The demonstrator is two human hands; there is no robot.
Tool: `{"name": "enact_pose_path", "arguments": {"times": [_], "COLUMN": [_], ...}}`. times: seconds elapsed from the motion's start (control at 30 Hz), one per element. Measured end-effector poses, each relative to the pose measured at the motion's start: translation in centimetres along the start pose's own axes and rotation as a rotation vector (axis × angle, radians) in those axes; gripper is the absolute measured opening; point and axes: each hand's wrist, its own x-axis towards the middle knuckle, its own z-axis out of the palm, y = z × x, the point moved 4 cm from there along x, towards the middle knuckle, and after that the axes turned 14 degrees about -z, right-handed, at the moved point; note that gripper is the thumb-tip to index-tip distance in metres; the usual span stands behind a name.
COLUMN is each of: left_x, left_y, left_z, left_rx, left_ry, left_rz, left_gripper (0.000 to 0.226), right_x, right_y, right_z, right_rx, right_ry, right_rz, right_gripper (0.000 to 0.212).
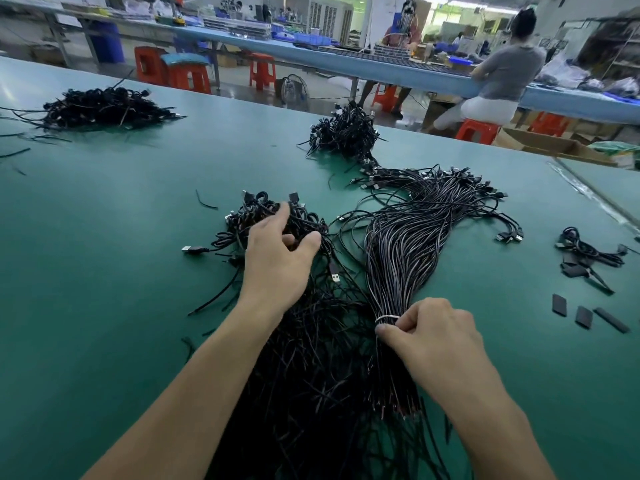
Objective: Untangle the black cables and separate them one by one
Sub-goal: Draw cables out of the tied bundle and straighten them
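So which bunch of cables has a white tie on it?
The long straight bundle held by the right hand; a white tie cinches it. The other heaps lie loose.

The bundle point(405, 244) lies mid-tabletop point(121, 237), fanning toward the far right. The tangle point(311, 341) sits just left of it, reaching the near edge. A left pile point(104, 107) lies by the far-left corner, a far pile point(346, 133) at the far edge — a bunch point(585, 251) and strips point(583, 317) near the right edge.
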Motion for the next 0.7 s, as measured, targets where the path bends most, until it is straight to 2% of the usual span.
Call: {"name": "enact_pose_path", "arguments": {"times": [0.03,0.1,0.17,0.27,0.33,0.43,0.53,0.7], "left_x": [-0.5,-1.5,-2.5,-3.9,-4.8,-5.7,-5.5,-5.7], "left_y": [0.3,1.3,2.0,1.5,0.6,-0.4,-0.5,-0.5], "left_z": [0.0,0.1,1.0,3.4,4.9,5.9,5.7,5.6], "left_rx": [0.081,0.135,0.123,0.286,0.437,0.595,0.627,0.628], "left_ry": [0.042,0.088,-0.029,-0.27,-0.359,-0.398,-0.417,-0.577], "left_rz": [0.055,0.191,0.282,0.287,0.261,0.235,0.234,0.17], "left_gripper": [0.066,0.04,0.019,0.008,0.009,0.012,0.007,0.01], "right_x": [0.0,0.0,-0.1,-0.4,-0.6,-0.9,-0.7,-0.7], "right_y": [0.0,-0.2,-0.4,-0.9,-1.3,-1.5,-1.3,-1.2], "right_z": [0.0,-0.1,-0.2,-0.6,-0.8,-1.0,-1.2,-1.1], "right_rx": [0.001,-0.013,-0.05,-0.137,-0.17,-0.159,-0.156,-0.152], "right_ry": [-0.005,-0.019,-0.031,-0.069,-0.108,-0.145,-0.176,-0.18], "right_rz": [0.011,0.011,-0.005,-0.036,-0.049,-0.046,-0.051,-0.049], "right_gripper": [0.028,0.026,0.023,0.019,0.018,0.015,0.014,0.016]}}
